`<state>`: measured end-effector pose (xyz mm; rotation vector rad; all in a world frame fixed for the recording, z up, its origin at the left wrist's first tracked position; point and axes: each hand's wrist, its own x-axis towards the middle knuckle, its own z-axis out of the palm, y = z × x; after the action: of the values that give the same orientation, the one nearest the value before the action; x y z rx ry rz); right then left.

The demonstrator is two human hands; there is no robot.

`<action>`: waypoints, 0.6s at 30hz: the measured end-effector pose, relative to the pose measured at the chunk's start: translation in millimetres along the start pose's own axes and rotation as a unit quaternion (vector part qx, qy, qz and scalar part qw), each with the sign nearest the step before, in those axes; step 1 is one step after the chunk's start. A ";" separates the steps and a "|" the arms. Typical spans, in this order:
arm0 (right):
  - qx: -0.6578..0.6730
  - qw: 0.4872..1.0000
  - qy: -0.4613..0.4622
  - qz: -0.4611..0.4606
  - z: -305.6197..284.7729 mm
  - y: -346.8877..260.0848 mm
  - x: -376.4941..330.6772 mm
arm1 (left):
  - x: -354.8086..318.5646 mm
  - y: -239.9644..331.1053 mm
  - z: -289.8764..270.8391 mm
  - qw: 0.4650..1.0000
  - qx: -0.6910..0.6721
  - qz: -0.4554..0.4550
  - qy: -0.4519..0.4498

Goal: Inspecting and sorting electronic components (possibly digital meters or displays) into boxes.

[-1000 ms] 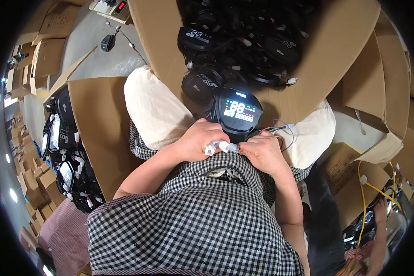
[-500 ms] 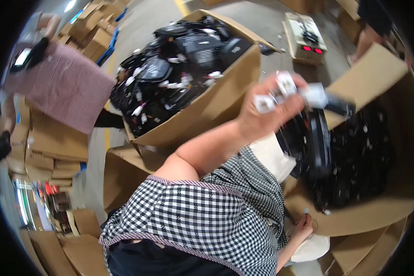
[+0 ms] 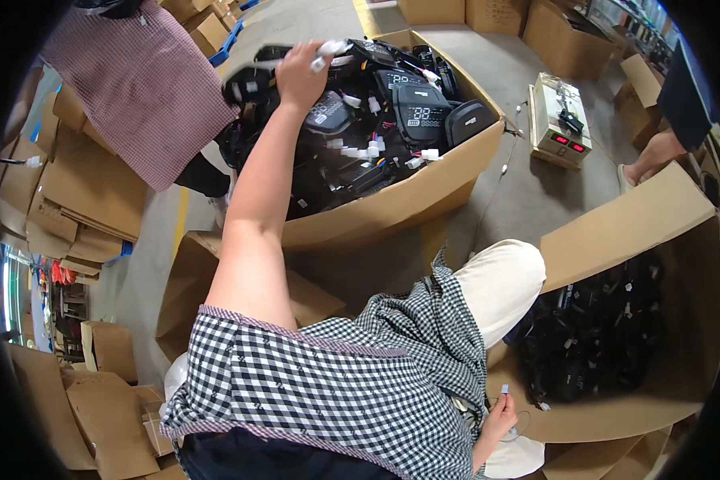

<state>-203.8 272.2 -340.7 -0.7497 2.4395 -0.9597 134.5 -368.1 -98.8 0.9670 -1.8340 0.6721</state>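
My left hand [image 3: 302,76] is reached out over the far carton and closed round a bunch of white wire connectors [image 3: 330,53]. Blur hides whether a display unit hangs from them. Under and around it, the carton [image 3: 424,186] is heaped with black display units [image 3: 421,116] whose white plugs and coloured wires lie on top. Low at the right, my right hand [image 3: 498,422] pinches a small pale plug [image 3: 505,390] with a thin cable looping beside it. A second carton [image 3: 616,420], to the right of my knee, holds more black units [image 3: 592,336] in shadow.
A pale power box [image 3: 558,120] with red lit readouts stands on the floor at the far right. Another person's bare leg [image 3: 656,156] is beyond it. At the left a person in a striped apron [image 3: 140,88] stands near stacked flat cardboard [image 3: 88,192]. An open carton flap [image 3: 624,228] slants upward.
My left hand has swung from above the right carton to the far carton, carrying the connectors. The right hand still pinches its plug. The whole view has shifted.
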 end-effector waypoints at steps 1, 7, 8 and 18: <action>0.001 1.000 0.002 0.008 0.0 1.1 -3.4 | -16.0 4.3 2.0 0.996 -0.040 -0.075 -0.041; -0.035 0.999 -0.002 -0.015 -6.6 -16.0 5.0 | -42.8 -49.8 -15.2 0.947 0.013 -0.127 -0.296; -0.010 1.000 0.003 -0.016 -3.0 -10.5 6.9 | -36.8 -68.1 -16.7 0.919 -0.043 -0.163 -0.357; -0.105 0.991 0.077 0.036 -2.6 1.5 18.5 | -47.8 155.7 -75.9 0.964 0.024 0.004 -0.266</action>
<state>-220.0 263.0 -343.2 -0.6710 2.7143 -0.7669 52.4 -209.4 -116.9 1.2605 -2.2952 0.4908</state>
